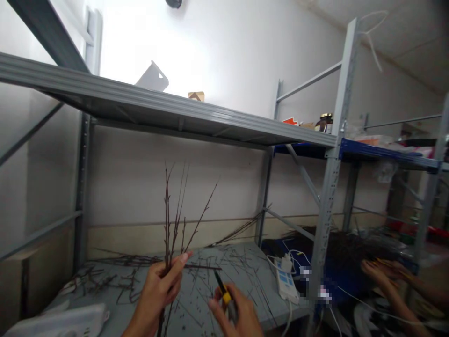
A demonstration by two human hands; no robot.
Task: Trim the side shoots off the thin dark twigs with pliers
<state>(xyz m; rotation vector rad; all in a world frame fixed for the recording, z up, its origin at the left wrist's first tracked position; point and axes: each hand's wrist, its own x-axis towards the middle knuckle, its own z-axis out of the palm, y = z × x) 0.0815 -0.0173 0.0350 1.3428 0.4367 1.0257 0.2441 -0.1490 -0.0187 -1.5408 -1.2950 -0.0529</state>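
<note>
My left hand (pixel 163 283) is closed around several thin brown twigs (pixel 167 229), which stand upright and fan out above my fingers. Their lower ends run down below the fist. Just to the right, my right hand (pixel 236 306) grips a black-and-yellow hand tool (pixel 224 292) with a narrow dark tip pointing up and left. That tip is close to the end of a twig lying roughly level, to the right of my left hand. The tool's exact kind is hard to make out, since my fingers cover part of it.
Cut twig pieces (pixel 122 276) and scraps lie over the grey shelf (pixel 206 262). A white power strip (pixel 287 283) with cables sits at its right edge. Overhead runs a metal shelf (pixel 210 112). A white plastic case (pixel 70 323) is at lower left. Another person's hands (pixel 382 276) work at right.
</note>
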